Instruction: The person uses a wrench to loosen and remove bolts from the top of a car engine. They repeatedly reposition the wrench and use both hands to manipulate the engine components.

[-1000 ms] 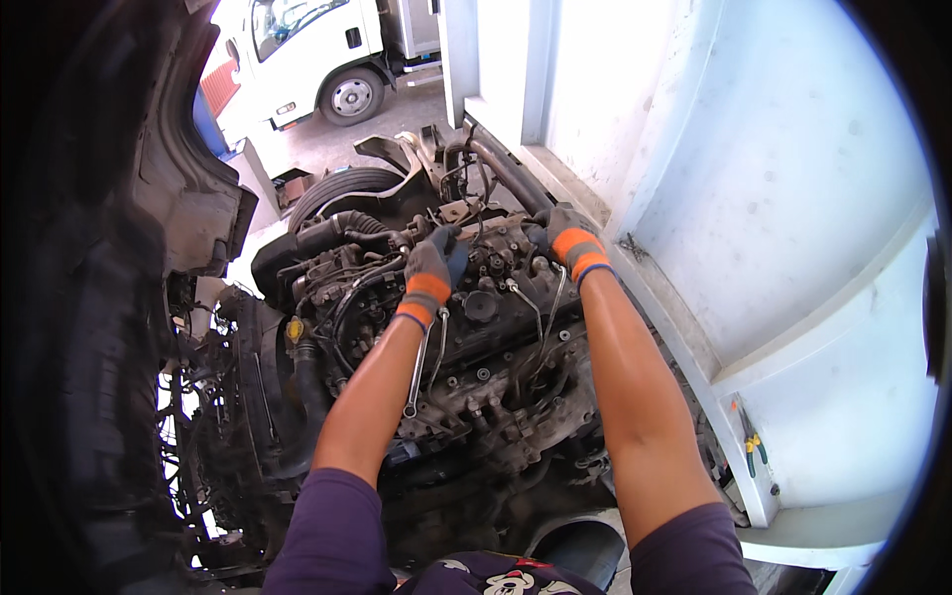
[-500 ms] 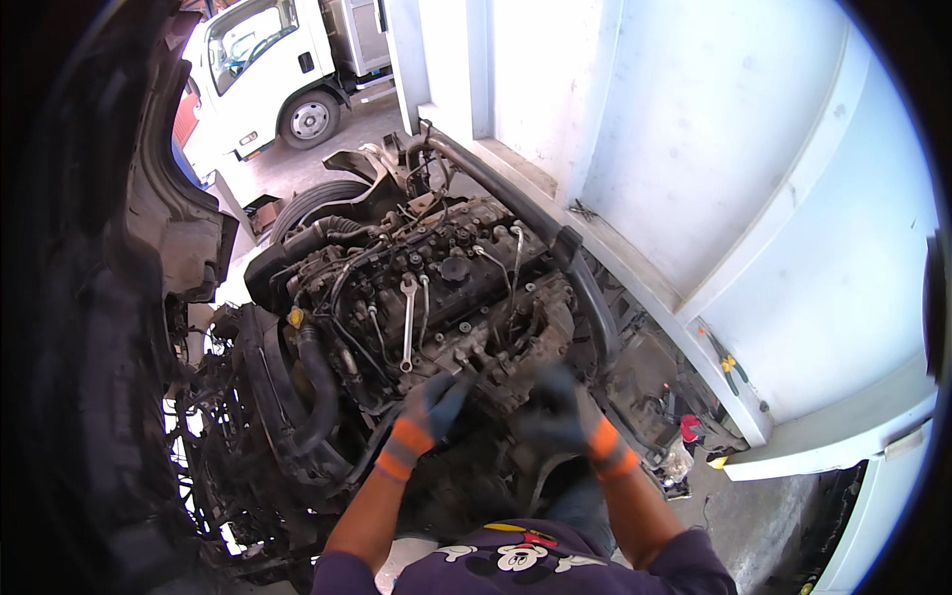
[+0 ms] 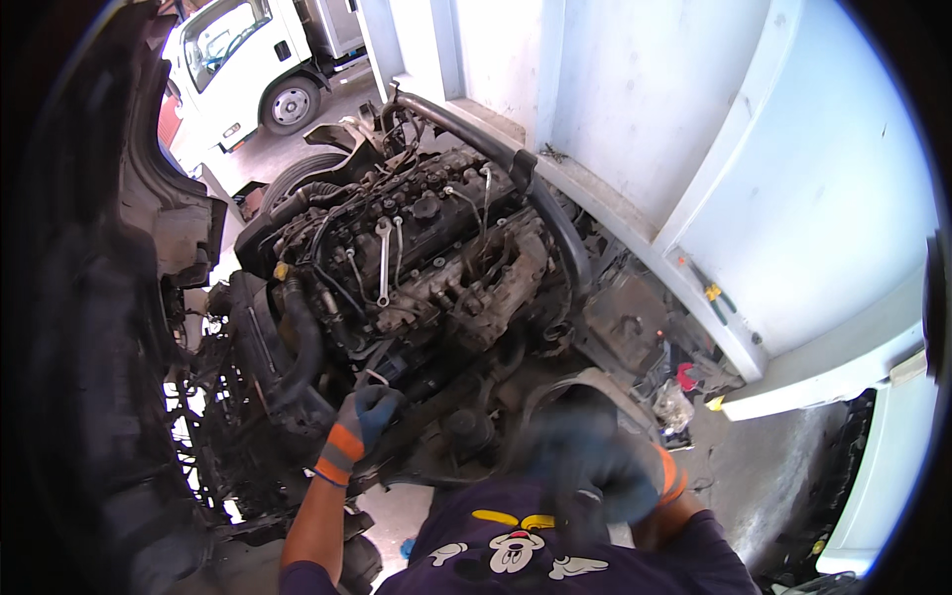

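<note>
My left hand (image 3: 368, 413), in a dark blue glove with an orange and grey cuff, is closed at the near left side of the greasy engine (image 3: 451, 260). A slim pale piece (image 3: 376, 378) shows at its fingertips; its kind is unclear. My right hand (image 3: 595, 466), gloved alike, is in front of my torso at the right, badly smeared by motion. Whether it holds anything cannot be made out. A combination wrench (image 3: 385, 262) lies on the engine top, beside thin metal pipes (image 3: 483, 208).
A thick dark tube (image 3: 496, 149) arches over the engine's far right side. Yellow-handled pliers (image 3: 713, 294) rest on the white frame ledge at the right. Dark bodywork (image 3: 109, 327) stands close on my left. A white truck (image 3: 238, 69) is parked beyond.
Both hands have come back from the engine's near edge: the left toward the lower left, the right down to my torso. The view has shifted, while the wrench stays on the engine.
</note>
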### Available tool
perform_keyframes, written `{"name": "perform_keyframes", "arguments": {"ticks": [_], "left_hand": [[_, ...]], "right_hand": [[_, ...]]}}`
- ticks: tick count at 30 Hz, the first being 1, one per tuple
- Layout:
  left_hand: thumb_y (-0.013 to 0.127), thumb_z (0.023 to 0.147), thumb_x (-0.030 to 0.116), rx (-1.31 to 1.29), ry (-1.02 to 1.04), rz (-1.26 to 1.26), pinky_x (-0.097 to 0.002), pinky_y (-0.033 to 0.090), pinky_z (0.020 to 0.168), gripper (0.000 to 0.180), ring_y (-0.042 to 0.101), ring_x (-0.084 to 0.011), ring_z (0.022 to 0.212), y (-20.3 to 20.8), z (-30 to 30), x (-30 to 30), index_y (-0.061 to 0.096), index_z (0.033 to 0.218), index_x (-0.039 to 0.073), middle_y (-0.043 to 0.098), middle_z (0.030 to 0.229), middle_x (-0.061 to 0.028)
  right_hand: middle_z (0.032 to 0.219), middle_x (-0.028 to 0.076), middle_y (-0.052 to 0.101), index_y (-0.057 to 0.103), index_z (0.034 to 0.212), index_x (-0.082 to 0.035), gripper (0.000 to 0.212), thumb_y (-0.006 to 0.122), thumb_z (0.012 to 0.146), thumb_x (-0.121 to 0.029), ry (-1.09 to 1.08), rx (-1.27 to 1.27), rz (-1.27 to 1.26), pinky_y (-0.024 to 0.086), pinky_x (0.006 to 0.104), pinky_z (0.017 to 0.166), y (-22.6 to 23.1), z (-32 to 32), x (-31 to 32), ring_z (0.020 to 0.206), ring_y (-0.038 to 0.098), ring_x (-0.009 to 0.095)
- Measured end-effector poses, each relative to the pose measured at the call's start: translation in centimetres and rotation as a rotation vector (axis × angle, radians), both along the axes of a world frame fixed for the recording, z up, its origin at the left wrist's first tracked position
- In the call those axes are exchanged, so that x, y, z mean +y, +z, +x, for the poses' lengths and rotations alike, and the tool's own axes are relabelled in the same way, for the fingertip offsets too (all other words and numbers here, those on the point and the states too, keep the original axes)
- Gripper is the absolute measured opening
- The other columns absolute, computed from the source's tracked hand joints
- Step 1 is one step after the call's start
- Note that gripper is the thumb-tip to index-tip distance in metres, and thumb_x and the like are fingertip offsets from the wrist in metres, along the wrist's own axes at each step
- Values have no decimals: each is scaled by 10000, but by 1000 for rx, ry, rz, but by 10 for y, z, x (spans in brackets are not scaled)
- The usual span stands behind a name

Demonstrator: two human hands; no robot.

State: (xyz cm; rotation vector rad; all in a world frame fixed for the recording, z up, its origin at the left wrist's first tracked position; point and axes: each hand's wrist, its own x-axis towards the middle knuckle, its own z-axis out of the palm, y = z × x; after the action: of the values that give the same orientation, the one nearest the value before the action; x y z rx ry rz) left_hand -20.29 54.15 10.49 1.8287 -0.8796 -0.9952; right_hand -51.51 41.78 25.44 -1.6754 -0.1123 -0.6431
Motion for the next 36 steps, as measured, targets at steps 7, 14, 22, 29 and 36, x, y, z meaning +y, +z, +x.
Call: {"name": "perform_keyframes", "arguments": {"ticks": [7,14,22,29,36], "left_hand": [[664,952,214,130,21,107,-241,414,596,225,526,-50,672,-46,-3,23,754,986,11,645,765,33],[668,949,242,86,-152,138,-260,402,570,233,501,-51,645,-76,-34,33,718,895,21,573,691,41],[656,957,285,214,-146,311,-251,371,528,253,444,-49,576,-70,-51,33,708,912,41,530,667,37],[612,971,280,334,-83,416,-235,343,442,278,434,-44,491,-76,-62,39,734,1019,36,518,622,47],[591,977,234,243,-162,268,-234,345,429,260,437,-47,478,-83,-66,47,729,986,14,499,603,41]], "right_hand": [[1137,202,573,636,972,-45,405,589,965,-446,634,-52,-223,430,499,918,-8,-4,14,1127,549,389],[816,111,534,547,843,-28,253,587,945,-256,-374,-589,540,474,411,593,22,21,69,681,568,275],[770,90,534,538,815,-35,257,616,929,-251,16,-396,275,469,400,586,8,36,57,656,561,254],[765,88,548,552,806,-39,280,653,918,-275,71,-367,109,465,398,599,1,60,59,664,566,254],[760,86,562,566,796,-43,304,689,908,-298,-22,-404,75,462,396,612,6,72,65,672,571,253]]}}
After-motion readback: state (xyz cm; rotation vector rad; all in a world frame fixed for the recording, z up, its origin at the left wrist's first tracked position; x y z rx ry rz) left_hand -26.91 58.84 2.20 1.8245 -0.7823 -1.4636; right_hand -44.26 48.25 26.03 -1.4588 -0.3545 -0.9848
